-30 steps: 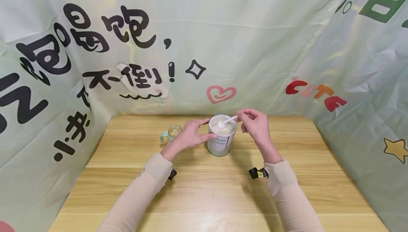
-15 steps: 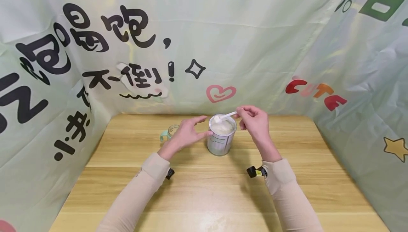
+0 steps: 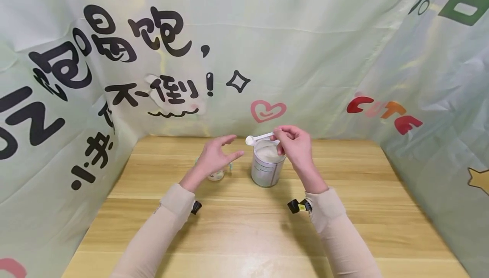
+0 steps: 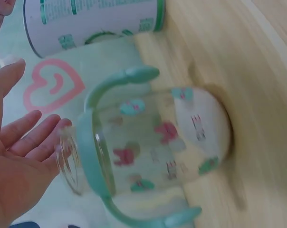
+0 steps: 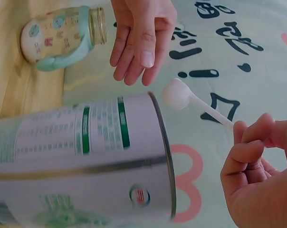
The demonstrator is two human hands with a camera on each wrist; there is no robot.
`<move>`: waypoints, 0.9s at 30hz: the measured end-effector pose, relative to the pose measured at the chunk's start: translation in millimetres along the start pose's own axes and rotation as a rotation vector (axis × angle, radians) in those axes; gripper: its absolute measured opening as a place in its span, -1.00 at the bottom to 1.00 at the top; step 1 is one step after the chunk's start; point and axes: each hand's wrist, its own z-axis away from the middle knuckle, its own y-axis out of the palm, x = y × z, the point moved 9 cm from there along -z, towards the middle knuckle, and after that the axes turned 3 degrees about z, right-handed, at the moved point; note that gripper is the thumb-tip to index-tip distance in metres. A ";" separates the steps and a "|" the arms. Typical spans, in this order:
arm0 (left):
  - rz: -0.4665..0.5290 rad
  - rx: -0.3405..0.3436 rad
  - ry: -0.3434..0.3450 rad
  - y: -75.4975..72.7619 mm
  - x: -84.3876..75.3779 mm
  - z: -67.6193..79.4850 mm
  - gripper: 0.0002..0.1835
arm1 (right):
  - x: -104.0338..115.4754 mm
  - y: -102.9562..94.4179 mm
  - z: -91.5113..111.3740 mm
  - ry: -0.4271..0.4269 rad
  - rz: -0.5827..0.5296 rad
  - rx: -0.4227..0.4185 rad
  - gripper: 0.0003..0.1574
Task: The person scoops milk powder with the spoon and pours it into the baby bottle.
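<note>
My right hand (image 3: 296,147) pinches the handle of a white measuring scoop (image 3: 250,140) above the rim of an open can (image 3: 264,171). Pale powder shows in the can; in the right wrist view the scoop's bowl hangs just beyond the can's mouth, its contents hidden there. My left hand (image 3: 211,155) holds nothing, its fingers extended and thumb apart. Beside that hand stands an uncapped clear baby bottle (image 4: 143,137) with a mint-green collar and two handles. The bottle is white at its base. In the head view, the hand covers most of it.
The wooden table (image 3: 244,231) carries the can and bottle near its far edge. A printed cloth (image 3: 305,65) rises behind it and along both sides. Wrist cameras are strapped at both cuffs.
The scoop has risen out of the can and moved left with my right hand. My left hand has let go of the can and drawn left towards the bottle. The head view has shifted slightly.
</note>
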 end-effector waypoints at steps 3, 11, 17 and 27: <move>0.002 -0.018 0.002 -6.7 5.0 2.8 -0.27 | -0.1 7.2 -0.3 -0.001 -0.003 0.018 -0.78; -0.032 -0.033 0.023 -17.4 15.0 8.8 -0.26 | -0.8 26.0 -0.2 -0.016 0.001 0.051 -0.76; -0.043 -0.021 -0.012 -23.1 24.7 14.8 -0.24 | -4.0 43.8 0.0 -0.022 0.005 0.080 -0.75; -0.026 -0.004 -0.087 -31.4 47.8 29.5 -0.18 | -7.0 76.4 4.8 -0.025 0.032 0.144 -0.75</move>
